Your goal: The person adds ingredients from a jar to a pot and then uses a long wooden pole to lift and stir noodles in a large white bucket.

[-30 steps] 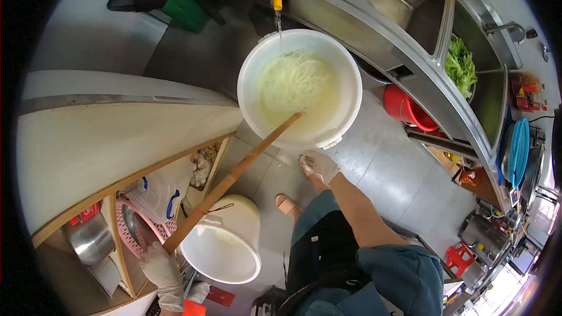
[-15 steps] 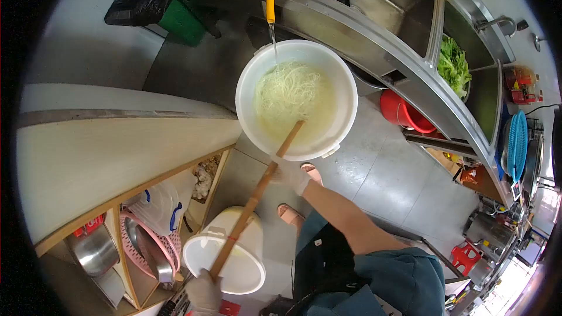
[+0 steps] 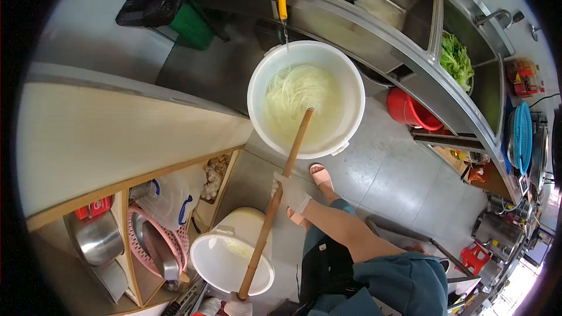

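A long wooden pole [image 3: 267, 227] slants across the view, its far end in the cloudy water of a big white bucket [image 3: 358, 90]. Pale thin noodles [image 3: 304, 85] lie swirled in that water beside the pole's tip. Midway along the pole, my right hand [image 3: 288, 194], in a whitish glove, is closed around it. My left hand [image 3: 239, 305], also gloved, grips the pole's near end at the bottom edge of the view and is partly cut off. A thin stream of water runs from a yellow hose [image 3: 283, 1] into the bucket.
A second white bucket [image 3: 202, 257] stands under the pole, with some noodle-like strands inside. Shelves with a pink basket [image 3: 137, 243] and a steel pot [image 3: 96, 240] are at left. Steel sinks, leafy greens [image 3: 455, 59] and a red bucket [image 3: 410, 110] lie to the right.
The pole has swung to a steeper slant, its tip shifting within the noodles, which now look more swirled. My right hand is farther from the visible tip. The whole view has shifted slightly.
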Demonstrator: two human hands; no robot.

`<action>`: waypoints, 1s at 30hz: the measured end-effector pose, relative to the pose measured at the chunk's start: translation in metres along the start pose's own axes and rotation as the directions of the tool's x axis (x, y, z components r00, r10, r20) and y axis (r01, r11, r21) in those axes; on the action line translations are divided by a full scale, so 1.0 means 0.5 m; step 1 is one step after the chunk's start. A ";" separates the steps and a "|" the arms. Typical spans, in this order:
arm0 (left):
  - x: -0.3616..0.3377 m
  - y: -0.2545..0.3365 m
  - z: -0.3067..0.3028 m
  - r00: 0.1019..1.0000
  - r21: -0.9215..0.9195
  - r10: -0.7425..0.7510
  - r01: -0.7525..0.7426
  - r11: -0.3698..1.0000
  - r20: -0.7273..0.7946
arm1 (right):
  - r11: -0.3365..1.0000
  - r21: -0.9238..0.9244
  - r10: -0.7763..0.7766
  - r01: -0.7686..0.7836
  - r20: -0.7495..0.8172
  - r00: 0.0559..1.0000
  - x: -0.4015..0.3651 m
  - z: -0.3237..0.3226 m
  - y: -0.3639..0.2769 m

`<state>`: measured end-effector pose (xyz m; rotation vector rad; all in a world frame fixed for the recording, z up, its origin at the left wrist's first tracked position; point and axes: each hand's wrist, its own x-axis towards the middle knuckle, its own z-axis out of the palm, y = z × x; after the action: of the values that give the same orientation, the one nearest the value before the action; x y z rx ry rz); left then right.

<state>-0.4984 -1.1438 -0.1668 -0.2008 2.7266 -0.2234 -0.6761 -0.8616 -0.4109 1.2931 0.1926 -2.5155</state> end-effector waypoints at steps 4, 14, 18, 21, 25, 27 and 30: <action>-0.059 -0.103 0.157 0.996 -0.140 -0.070 0.076 0.987 0.048 | 0.993 -0.102 0.060 -0.057 0.031 0.998 -0.027 -0.020 0.064; -0.131 -0.123 0.491 0.872 -0.276 -0.316 0.430 0.860 0.373 | 0.902 -0.429 -0.139 0.043 -0.195 0.971 0.000 -0.070 0.069; -0.216 -0.151 0.535 0.825 -0.212 -0.316 0.452 0.867 0.468 | 0.893 -0.449 -0.097 -0.021 -0.239 0.966 -0.053 -0.092 0.109; -0.278 -0.196 0.513 0.845 -0.219 -0.292 0.420 0.880 0.447 | 0.898 -0.439 -0.189 0.043 -0.294 0.937 -0.119 -0.073 0.164; -0.339 -0.253 0.466 0.900 -0.092 -0.166 0.221 0.971 0.404 | 0.919 -0.392 -0.158 0.039 -0.276 0.948 -0.185 -0.060 0.213; -0.362 -0.284 0.460 0.854 -0.168 -0.280 0.384 0.908 0.439 | 0.966 -0.254 -0.055 -0.055 -0.404 0.913 -0.210 -0.046 0.229; -0.395 -0.303 0.482 0.867 -0.351 -0.404 0.490 0.798 0.293 | 0.931 -0.329 0.085 -0.161 -0.233 0.969 -0.258 -0.033 0.227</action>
<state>-0.2063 -1.2885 -0.2843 -0.9484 2.4425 0.2490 -0.5557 -0.9381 -0.3137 1.3769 0.5569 -2.1117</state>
